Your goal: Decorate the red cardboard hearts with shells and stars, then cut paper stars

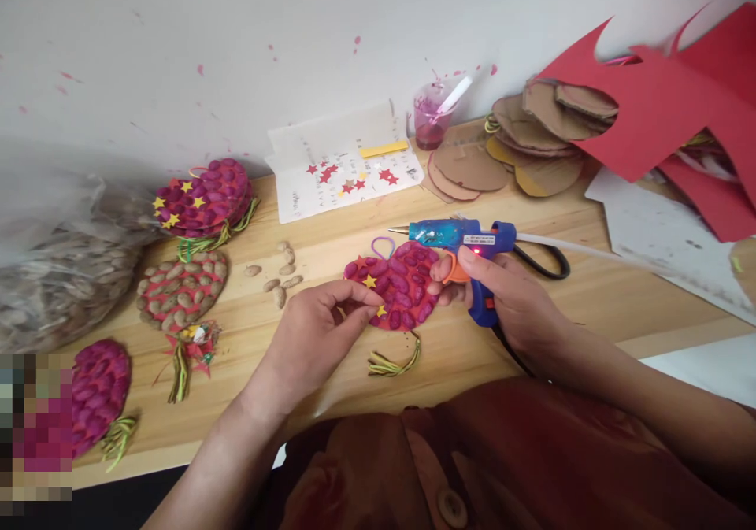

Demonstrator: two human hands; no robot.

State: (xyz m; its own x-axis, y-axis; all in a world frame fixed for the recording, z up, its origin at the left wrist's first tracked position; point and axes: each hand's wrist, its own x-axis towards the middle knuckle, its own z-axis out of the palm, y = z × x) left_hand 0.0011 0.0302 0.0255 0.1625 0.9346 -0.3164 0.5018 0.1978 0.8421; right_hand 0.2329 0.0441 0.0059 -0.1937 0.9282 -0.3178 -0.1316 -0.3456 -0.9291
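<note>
My right hand (502,286) is wrapped round a blue hot glue gun (440,233), fingers at its orange trigger. Its metal nozzle points left, a small red light glows on its side, and a white glue stick (567,248) sticks out behind. Thumb and finger of my left hand (319,329) pinch a small yellow star (381,310) at the surface of a round disc (407,286) covered in magenta-painted peanuts. Another yellow star (369,280) and a red star (361,262) sit on that disc. A purple loop shows above it, and a yellow-green tassel (393,365) hangs below.
Loose peanuts (280,284) lie left of the disc. Further left are other peanut discs (183,290) and a plastic bag of peanuts (64,278). Behind stand a paper with stars (348,176), a paint cup (431,120), cardboard rounds (469,166) and red sheets (650,105).
</note>
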